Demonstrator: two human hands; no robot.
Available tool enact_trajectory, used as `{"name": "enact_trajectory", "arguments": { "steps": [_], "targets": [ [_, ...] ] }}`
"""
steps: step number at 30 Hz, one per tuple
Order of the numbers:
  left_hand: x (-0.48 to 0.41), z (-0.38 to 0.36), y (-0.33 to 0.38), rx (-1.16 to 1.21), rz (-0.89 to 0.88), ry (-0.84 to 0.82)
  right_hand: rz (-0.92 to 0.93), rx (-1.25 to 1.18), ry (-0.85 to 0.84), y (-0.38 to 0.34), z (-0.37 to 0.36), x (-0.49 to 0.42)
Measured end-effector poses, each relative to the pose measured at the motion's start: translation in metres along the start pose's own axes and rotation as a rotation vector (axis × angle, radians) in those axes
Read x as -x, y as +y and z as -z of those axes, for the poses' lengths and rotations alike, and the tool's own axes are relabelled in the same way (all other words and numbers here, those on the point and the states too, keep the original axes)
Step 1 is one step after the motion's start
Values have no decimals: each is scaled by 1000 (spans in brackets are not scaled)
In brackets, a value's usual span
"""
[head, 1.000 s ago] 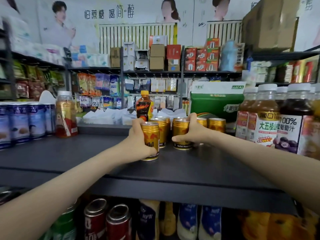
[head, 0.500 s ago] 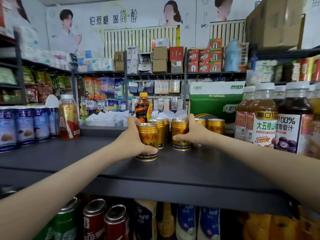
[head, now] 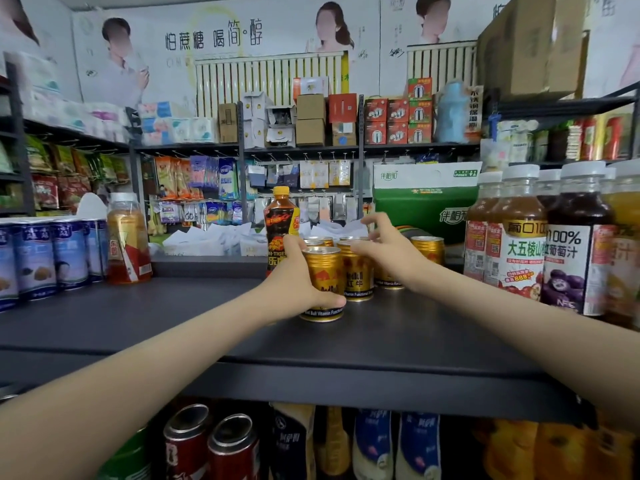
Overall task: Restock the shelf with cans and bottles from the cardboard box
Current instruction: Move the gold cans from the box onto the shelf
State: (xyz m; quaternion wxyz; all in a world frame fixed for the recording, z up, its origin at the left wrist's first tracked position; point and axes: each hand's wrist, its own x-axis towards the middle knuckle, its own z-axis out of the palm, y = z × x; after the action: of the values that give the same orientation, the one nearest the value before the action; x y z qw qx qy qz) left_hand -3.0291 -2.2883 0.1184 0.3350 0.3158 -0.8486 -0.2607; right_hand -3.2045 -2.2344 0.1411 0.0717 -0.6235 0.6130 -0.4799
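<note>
Head view shows the left hand (head: 294,275) wrapped around a shiny gold metal can (head: 323,284) standing on the dark grey shelf (head: 173,317), right beside more gold cans (head: 356,271), probably to keep the row neat. The right hand (head: 388,254) is open with fingers spread, holding nothing, just above the other cans.
</note>
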Motion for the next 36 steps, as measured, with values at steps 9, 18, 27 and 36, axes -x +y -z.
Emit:
{"name": "enact_trajectory", "arguments": {
  "steps": [9, 18, 27, 36],
  "targets": [
    [-16, 7, 6, -115, -113, -380, 13, 89, -138, 1, 3, 35],
    [-53, 11, -37, -282, -47, -4, -206, 185, 83, 24, 51, 32],
    [-66, 7, -31, -298, -13, -5, -304, 148, 86, 38, 40, 10],
    [-65, 7, -24, -340, -20, -66, -319, 211, -24, 38, 40, 4]
  ]
}}
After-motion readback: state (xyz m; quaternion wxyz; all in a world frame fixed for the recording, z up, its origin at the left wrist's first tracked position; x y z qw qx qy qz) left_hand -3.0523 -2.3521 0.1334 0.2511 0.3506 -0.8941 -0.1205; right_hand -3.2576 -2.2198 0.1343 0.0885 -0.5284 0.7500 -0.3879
